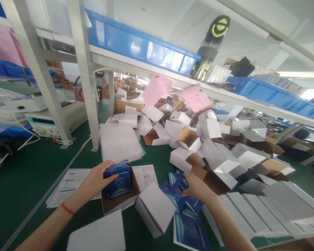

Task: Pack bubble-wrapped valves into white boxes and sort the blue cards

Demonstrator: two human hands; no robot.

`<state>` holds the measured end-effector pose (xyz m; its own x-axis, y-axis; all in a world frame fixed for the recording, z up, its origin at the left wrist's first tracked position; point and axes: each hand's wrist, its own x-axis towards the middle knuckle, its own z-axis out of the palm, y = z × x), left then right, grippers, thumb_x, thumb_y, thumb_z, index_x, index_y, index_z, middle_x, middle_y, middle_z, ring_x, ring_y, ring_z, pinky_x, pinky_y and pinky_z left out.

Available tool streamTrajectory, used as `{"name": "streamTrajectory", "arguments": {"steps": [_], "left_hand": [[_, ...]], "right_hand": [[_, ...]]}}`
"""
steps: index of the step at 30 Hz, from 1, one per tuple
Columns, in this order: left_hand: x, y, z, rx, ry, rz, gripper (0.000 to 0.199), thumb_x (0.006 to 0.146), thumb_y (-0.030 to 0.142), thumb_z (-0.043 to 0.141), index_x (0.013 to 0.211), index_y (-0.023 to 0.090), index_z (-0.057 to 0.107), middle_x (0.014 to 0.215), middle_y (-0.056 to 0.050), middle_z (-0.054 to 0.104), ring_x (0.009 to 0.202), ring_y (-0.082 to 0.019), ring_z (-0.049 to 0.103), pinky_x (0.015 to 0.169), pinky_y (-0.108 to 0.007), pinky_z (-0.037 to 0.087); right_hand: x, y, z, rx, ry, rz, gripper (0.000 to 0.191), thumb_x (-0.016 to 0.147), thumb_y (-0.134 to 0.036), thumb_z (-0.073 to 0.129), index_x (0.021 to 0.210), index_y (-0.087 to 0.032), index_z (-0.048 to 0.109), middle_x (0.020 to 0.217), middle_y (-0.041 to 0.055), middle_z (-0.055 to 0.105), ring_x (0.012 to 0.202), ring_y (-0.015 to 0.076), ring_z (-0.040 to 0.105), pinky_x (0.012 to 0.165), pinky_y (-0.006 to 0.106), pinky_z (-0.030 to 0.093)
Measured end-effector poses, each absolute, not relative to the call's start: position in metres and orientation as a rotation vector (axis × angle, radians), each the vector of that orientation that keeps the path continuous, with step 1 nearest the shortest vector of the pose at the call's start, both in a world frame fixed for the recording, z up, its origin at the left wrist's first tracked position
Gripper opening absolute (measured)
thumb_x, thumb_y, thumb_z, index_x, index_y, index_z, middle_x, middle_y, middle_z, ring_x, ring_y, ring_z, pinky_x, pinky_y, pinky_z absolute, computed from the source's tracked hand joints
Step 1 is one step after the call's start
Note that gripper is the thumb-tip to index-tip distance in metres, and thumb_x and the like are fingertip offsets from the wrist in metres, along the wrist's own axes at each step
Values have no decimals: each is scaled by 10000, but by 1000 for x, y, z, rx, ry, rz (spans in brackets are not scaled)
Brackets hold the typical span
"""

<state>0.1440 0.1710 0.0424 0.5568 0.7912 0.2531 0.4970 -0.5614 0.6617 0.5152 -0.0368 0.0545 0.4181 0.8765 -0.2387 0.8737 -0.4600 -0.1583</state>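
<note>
Blue printed booklets [120, 182] stand in an open cardboard box [135, 196] at the left centre. My left hand [102, 179] is closed around that stack, thumb across the front cover. Farther right, my right hand [196, 188] grips a blue booklet [176, 195] at the top of a loose, fanned pile, with its fingertips partly hidden. Another booklet [191, 232] lies flat below it on the green table. Between my hands sits a closed white box [157, 209], tilted at an angle. A second white box [99, 234] is at the bottom edge.
Many open white boxes [217, 157] are heaped at the right and back. A row of white boxes [251, 212] stands at lower right. Foam sheets [120, 141] lie behind the booklet box, beside a metal post [85, 76]. Blue bins [141, 45] rest on the shelf above.
</note>
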Motion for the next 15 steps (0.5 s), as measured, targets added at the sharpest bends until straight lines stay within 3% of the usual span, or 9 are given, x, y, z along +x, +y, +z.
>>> {"name": "streamTrajectory", "arguments": {"steps": [4, 9, 15], "left_hand": [[143, 170, 46, 2287, 1048, 720, 409, 763, 524, 626, 1032, 227, 710, 1133, -83, 771, 1049, -322, 724, 989, -388, 557], [144, 169, 47, 2289, 1074, 698, 476, 760, 563, 600, 1057, 204, 696, 1139, -108, 767, 1051, -338, 721, 995, -414, 553], [145, 168, 50, 2281, 1057, 678, 483, 764, 596, 595, 1037, 211, 698, 1105, -99, 768, 1006, -331, 720, 945, -406, 567]], "right_hand": [[514, -32, 52, -2638, -1654, 510, 291, 965, -363, 702, 1172, -165, 653, 1144, 60, 686, 1019, 220, 676, 918, 439, 571], [507, -36, 46, -2667, -1675, 564, 419, 931, -388, 739, 1267, -172, 611, 1244, 89, 643, 1104, 260, 646, 951, 482, 555], [493, -40, 32, -2635, -1710, 649, 386, 962, -385, 706, 1269, -172, 610, 1171, 71, 671, 1013, 227, 676, 902, 448, 578]]}}
